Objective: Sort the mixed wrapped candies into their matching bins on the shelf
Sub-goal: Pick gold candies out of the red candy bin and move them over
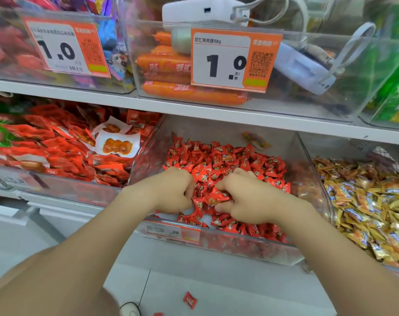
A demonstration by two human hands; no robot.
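- Your left grip [171, 190] and right grip [244, 199] are both down in the middle bin [239, 246], at the front of its heap of red candies [228, 163].
- The right grip is pinching a few of those red candies between thumb and curled fingers, just above the heap.
- The left grip has its fingers curled in against the heap right beside it. I cannot tell whether it holds a candy, because the fingers hide it.
- I judge you are in the searching step, raking through the red pile for pieces that do not belong.
- One orange-wrapped piece [256, 140] lies at the back of the same bin, apart from the heap, and looks like a stray.
- The gold candies [364, 201] fill the bin just to the right.
- The next move probably calls for letting the reds drop where they are.
- Then reach over the heap to the stray and check its wrapper against the gold ones before you carry it across.
- A fallen candy [190, 299], also red, lies on the floor below the shelf. It likely belongs in the middle bin too.
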